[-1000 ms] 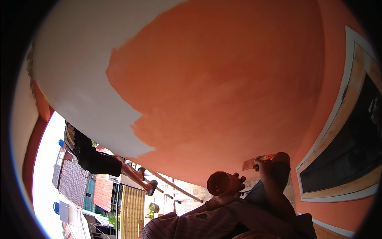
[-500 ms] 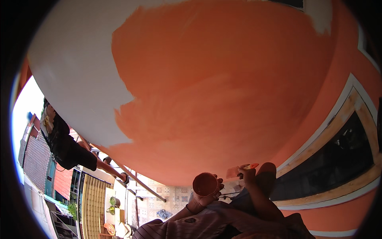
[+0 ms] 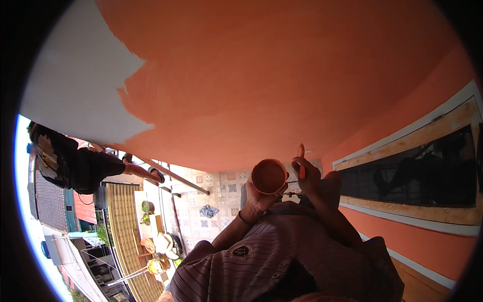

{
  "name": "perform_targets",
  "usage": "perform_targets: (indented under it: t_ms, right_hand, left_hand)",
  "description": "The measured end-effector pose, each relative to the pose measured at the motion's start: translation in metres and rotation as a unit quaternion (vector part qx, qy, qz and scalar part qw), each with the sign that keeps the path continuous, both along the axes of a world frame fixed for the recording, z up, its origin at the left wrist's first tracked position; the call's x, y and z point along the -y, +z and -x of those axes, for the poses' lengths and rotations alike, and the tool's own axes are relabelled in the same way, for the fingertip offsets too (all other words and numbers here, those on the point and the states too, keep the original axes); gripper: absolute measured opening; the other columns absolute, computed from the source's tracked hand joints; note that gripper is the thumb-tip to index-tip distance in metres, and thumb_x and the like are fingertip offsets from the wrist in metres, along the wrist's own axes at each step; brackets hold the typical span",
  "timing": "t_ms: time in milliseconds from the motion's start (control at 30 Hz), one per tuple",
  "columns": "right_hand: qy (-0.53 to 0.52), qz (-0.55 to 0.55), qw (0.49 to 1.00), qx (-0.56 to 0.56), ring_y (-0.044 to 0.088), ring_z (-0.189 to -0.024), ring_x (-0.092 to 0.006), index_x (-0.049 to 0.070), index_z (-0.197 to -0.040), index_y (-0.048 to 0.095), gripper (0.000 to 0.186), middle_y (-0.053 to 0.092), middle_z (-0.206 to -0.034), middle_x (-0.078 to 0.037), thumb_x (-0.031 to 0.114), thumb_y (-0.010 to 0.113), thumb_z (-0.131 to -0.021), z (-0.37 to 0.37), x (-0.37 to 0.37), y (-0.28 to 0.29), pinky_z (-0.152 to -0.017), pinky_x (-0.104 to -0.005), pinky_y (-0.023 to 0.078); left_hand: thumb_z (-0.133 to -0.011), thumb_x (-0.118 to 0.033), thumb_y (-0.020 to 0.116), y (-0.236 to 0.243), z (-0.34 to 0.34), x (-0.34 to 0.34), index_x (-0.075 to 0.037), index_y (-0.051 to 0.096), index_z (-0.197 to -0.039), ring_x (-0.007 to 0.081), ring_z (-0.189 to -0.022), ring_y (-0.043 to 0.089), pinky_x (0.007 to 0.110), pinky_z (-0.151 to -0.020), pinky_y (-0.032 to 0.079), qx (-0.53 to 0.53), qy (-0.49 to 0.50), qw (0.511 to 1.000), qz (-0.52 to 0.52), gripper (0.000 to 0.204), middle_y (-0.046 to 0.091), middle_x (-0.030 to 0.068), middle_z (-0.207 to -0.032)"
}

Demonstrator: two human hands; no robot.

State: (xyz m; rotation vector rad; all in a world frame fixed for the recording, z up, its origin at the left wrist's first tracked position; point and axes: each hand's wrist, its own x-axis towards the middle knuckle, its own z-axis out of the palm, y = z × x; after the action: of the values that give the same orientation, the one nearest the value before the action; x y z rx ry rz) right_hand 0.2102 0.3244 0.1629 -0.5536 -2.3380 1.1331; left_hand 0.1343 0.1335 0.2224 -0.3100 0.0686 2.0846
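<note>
Left hand (image 3: pixel 260 200) is wrapped round the paint cup (image 3: pixel 268 177); right hand (image 3: pixel 311 180), just right of the cup, grips what's probably a brush (image 3: pixel 302 172); I'd call it between strokes on the wall (image 3: pixel 251 100) beyond the cup; another dip calls for keeping that cup steady.

The cup (image 3: pixel 269 176) hides part of the left hand (image 3: pixel 258 200), and the right hand (image 3: pixel 311 182) covers part of the brush (image 3: pixel 302 172). The top edge cuts off the orange wall (image 3: pixel 282 90), the dark rim the window (image 3: pixel 427 173). The blue bundle (image 3: pixel 209 211) on the floor (image 3: pixel 226 200) is too small to make out
</note>
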Motion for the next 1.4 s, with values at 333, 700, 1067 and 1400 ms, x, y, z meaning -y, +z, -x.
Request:
perform_targets:
  t_ms: [333,700,1067,1400]
  right_hand:
    - [-0.002,0.509,0.853,-0.117,0.074,-0.108,-0.0247,0.005,-0.133,0.049,0.043,0.072,-0.123,-0.018,0.044,0.053,-0.114,0.013,0.013,0.090,-0.089,-0.0377,0.062]
    - [0.156,0.653,0.697,-0.252,0.068,-0.126,-0.0309,0.010,-0.139,0.049,0.041,0.066,-0.137,-0.022,0.040,0.057,-0.112,0.016,0.030,0.081,-0.101,-0.0420,0.061]
    - [0.124,0.622,0.746,-0.203,0.056,-0.132,-0.0193,0.007,-0.142,0.052,0.035,0.061,-0.130,-0.008,0.030,0.044,-0.117,-0.014,-0.011,0.017,-0.117,-0.0396,0.045]
    - [0.195,0.725,0.591,-0.295,0.065,-0.120,-0.0401,0.013,-0.138,0.064,0.048,0.068,-0.127,-0.021,0.046,0.067,-0.102,-0.035,-0.084,0.061,-0.112,-0.0586,0.047]
  left_hand:
    - [-0.112,-0.048,0.047,0.019,-0.012,-0.036,-0.009,0.057,-0.144,0.0308,-0.134,0.061,0.053,-0.113,0.052,0.006,0.006,0.994,0.108,0.051,0.062,0.0123,-0.145]
    - [-0.117,-0.041,0.038,0.058,-0.021,-0.037,0.002,0.059,-0.133,0.0287,-0.118,0.067,0.043,-0.104,0.054,-0.548,0.019,0.671,0.498,0.050,0.067,0.0164,-0.124]
    - [-0.108,-0.052,0.061,0.020,-0.030,-0.071,0.005,0.050,-0.133,0.0281,-0.118,0.055,0.041,-0.105,0.045,-0.365,0.176,0.688,0.602,0.064,0.056,0.0181,-0.123]
    - [-0.091,-0.056,0.076,-0.056,0.000,-0.050,0.004,0.066,-0.125,0.0379,-0.124,0.064,0.042,-0.106,0.050,-0.542,-0.290,0.502,0.608,0.070,0.070,0.0258,-0.120]
